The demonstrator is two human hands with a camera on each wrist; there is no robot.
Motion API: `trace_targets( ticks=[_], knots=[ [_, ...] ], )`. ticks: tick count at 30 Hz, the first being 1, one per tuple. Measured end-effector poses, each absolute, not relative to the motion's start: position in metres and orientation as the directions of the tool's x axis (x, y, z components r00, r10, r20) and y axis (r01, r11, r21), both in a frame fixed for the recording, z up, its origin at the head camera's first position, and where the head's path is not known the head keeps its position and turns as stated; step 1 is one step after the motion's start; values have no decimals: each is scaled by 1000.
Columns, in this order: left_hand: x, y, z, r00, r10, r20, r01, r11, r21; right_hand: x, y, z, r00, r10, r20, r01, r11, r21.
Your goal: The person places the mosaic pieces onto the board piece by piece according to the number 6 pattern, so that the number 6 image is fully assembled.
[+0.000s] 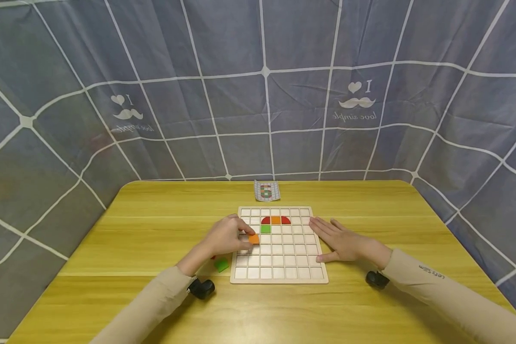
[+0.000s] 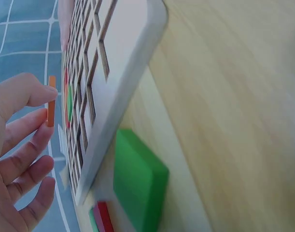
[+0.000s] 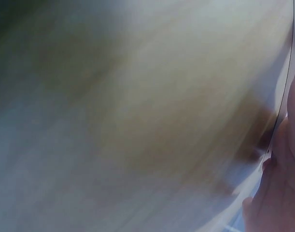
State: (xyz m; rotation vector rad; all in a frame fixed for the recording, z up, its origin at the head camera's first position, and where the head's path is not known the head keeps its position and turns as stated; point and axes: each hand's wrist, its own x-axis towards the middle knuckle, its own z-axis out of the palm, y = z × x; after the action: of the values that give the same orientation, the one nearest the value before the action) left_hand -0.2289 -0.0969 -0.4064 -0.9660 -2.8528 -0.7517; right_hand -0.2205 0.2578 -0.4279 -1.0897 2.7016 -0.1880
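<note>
My left hand pinches a thin orange square tile between thumb and fingertips, over the left side of a pale wooden grid board. In the left wrist view the orange tile stands edge-on, apart from the board. In the board's upper rows lie two red quarter-round tiles, with an orange square between them. A green square sits below the left red one. My right hand, fingers straight, rests at the board's right edge; the right wrist view shows only part of it.
Left of the board lie a loose green tile and, partly hidden by my left wrist, a red tile. A small printed card with a coloured grid pattern lies behind the board. A grey checked curtain hangs beyond the yellow wooden table.
</note>
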Motion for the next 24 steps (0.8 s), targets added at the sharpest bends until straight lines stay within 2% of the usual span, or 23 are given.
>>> trace_targets(
  ticks=[13,24],
  knots=[
    [-241,-73,-414,-785,597,167,601,666,441,-218,258,-425,-693,-710,-128,-678,701,-219],
    [-242,-68,-414,-775,612,157,614,671,417,-219,257,-425,-704,-689,-174,-659,724,-203]
  ],
)
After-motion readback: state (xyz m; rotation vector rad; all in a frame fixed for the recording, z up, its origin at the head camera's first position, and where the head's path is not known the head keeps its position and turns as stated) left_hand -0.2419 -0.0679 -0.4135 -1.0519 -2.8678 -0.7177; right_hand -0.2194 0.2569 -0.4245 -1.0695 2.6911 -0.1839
